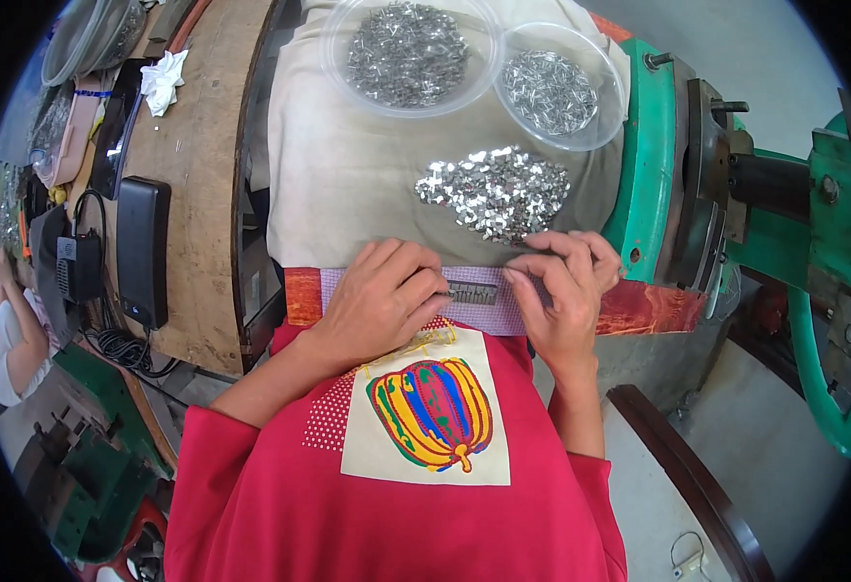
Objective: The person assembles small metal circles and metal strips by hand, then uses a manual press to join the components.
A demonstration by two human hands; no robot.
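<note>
My left hand (387, 296) rests at the near edge of the cloth-covered work surface. Its fingers are closed on the left end of a small grey metal strip (472, 293) with a row of slots or pins, lying on a checked cloth (500, 316). To the right, my right hand (566, 286) has thumb and fingers drawn close together, its index fingertip at the near edge of a pile of small shiny metal pieces (498, 192). Anything between those fingertips is too small to make out.
Beyond the pile stand two clear plastic tubs, a larger one (490, 60) and a smaller one (608, 124), both holding small metal parts. A green machine (644, 155) borders the right. On the left wooden bench (197, 184) lies a black power adapter (143, 250). Another person (20, 339) sits far left.
</note>
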